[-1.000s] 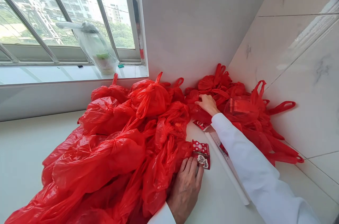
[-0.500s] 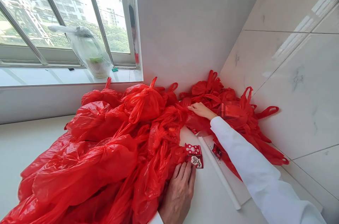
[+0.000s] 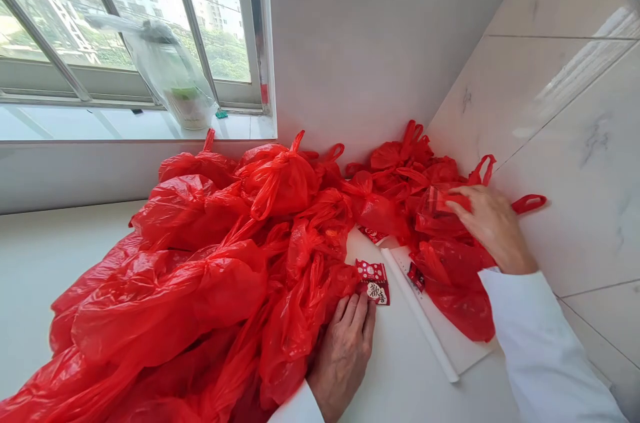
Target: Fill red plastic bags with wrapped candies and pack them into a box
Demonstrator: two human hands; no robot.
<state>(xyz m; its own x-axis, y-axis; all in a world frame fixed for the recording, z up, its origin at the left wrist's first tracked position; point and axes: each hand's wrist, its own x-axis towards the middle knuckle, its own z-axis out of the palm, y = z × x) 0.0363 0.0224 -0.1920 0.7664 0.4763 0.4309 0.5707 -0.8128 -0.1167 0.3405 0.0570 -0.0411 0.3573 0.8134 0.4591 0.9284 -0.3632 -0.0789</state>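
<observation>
My left hand (image 3: pixel 345 346) lies flat on the white tabletop, fingers stretched out and side by side. Its fingertips reach the lower edge of a red-and-white candy packet (image 3: pixel 374 283), and its thumb side is against the big heap of red plastic bags (image 3: pixel 175 316). My right hand (image 3: pixel 493 219) is over the right-hand pile of knotted red bags (image 3: pixel 450 276). Thumb and fingers there are a little apart at a bag with a boxy shape inside; no firm grip shows.
A white rolled tube (image 3: pixel 420 316) lies beside a pale sheet (image 3: pixel 465 346). More small red packets (image 3: pixel 373 234) peek from under the bags. On the window sill stands a cup in a clear bag (image 3: pixel 187 99). A tiled wall (image 3: pixel 590 163) bounds the right side.
My right hand has left the bags at the middle and moved right over the right-hand pile. My left hand has stayed beside the candy packet. The view has shifted slightly.
</observation>
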